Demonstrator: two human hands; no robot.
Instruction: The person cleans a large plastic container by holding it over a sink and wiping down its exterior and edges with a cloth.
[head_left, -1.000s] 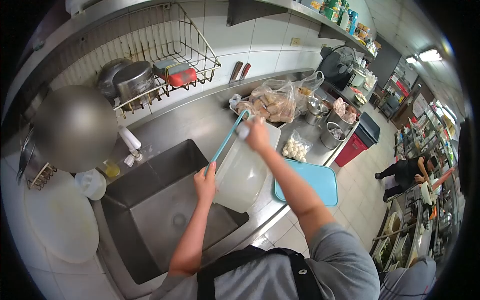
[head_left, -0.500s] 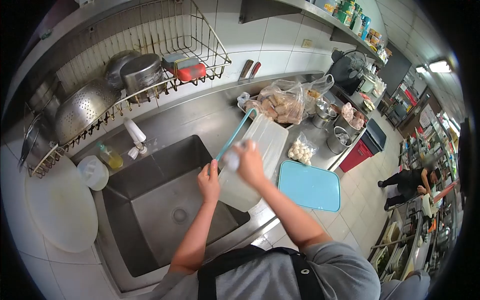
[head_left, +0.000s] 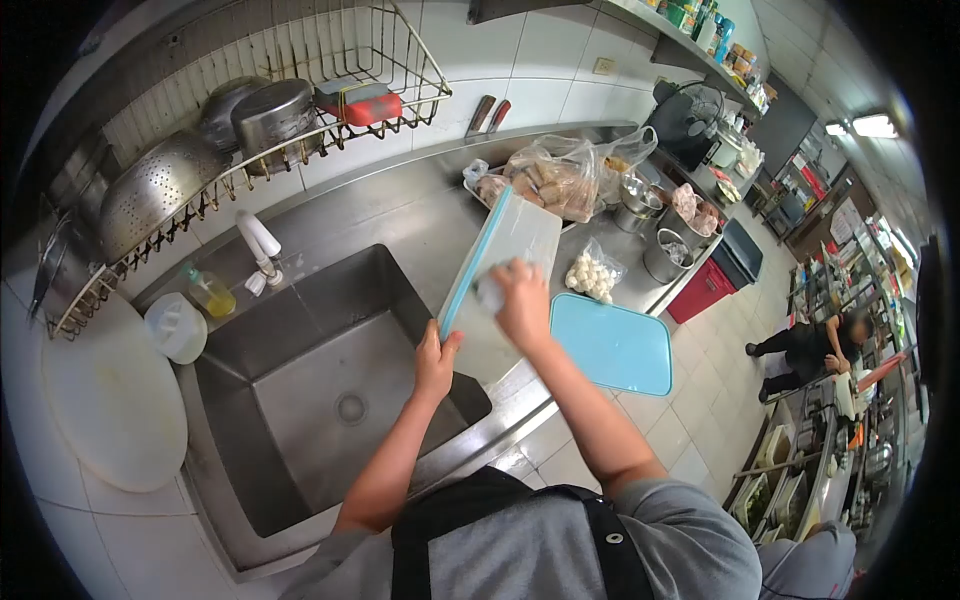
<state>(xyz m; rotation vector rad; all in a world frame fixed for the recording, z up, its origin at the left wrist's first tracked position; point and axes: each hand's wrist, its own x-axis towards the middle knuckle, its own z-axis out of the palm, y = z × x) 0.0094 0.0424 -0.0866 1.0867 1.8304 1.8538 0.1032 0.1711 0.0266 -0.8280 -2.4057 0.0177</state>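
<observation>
A translucent plastic container (head_left: 530,232) with a light-blue edge is tilted up over the right side of the sink. My left hand (head_left: 437,365) grips its lower end by the blue edge, fingers closed. Against the container's pale face, my right hand (head_left: 522,305) holds a small whitish wad (head_left: 490,294), blurred, perhaps a cloth or sponge. A light-blue rectangular lid (head_left: 612,345) lies flat at the counter's front edge, right of my right hand. Close behind it is a clear bag of small white balls (head_left: 592,272).
The steel sink (head_left: 300,440) is below my left arm, with a white faucet (head_left: 259,240) behind. Above hangs a wire rack (head_left: 260,165) holding pots and a colander. Bagged food (head_left: 560,180) and metal pots (head_left: 665,255) line the counter. Another person (head_left: 815,345) works far right.
The container has turned, showing its blue edge more broadly and its face more narrowly. My right hand has shifted slightly right and down with the wad. The whole view has moved a little.
</observation>
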